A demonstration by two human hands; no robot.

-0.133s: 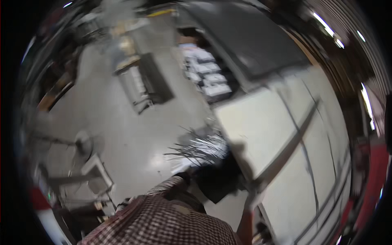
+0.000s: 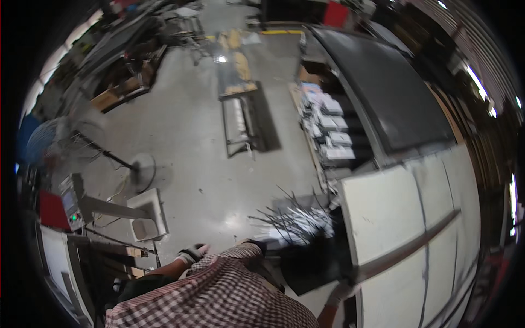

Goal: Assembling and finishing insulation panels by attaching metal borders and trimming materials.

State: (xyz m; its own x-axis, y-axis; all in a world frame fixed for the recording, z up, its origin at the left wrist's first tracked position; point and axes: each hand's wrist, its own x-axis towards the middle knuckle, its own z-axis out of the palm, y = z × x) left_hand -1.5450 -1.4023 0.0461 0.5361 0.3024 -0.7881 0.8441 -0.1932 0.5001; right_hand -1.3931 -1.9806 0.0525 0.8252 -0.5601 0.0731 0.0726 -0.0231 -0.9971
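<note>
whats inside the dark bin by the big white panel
A spray of thin metal rods sticks out of the dark bin. Its bottom is hidden by them and shadow.

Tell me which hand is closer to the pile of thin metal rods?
The right hand, at the lower right by the white panel, is closer to the rods. The gloved left hand hangs farther off, over the bare floor.
</note>
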